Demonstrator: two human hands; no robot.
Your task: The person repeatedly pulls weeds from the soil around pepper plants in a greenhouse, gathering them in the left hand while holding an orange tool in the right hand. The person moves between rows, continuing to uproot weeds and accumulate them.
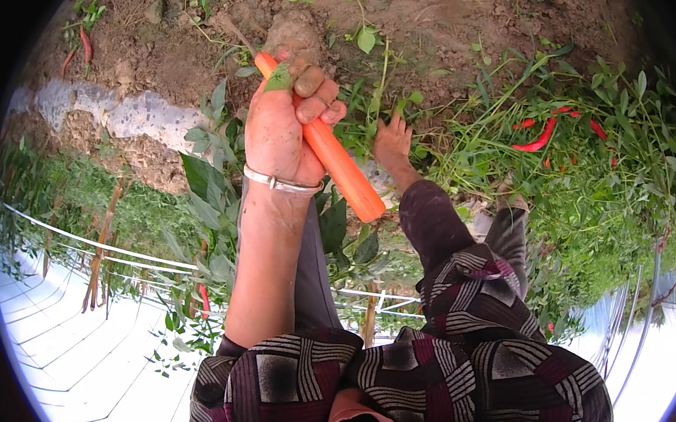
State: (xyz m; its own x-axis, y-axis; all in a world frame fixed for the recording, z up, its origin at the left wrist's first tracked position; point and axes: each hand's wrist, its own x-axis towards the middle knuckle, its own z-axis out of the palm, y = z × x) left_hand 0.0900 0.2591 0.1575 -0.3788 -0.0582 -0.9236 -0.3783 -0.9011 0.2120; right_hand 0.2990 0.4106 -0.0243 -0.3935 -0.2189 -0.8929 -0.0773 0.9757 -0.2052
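My left hand (291, 115) is closed around the orange handle (346, 171) of a hand tool. A thin metal shank (241, 35) runs from the handle's upper end toward the soil; the working end cannot be made out. A green patch (279, 78) shows on the thumb side, and a silver bangle (281, 182) circles that wrist. My right hand (393, 142) reaches low into green weeds (373, 106) by the ground. Its fingers are partly among the stems, so whether they grip any is unclear.
Pepper plants with red chillies (543, 136) stand at right; more red chillies (86, 45) show at upper left. Plastic mulch film (123, 116) edges the bare soil (443, 14). Wooden stakes (104, 243) and white lines (137, 259) stand behind. My trouser leg (317, 262) is below the left hand.
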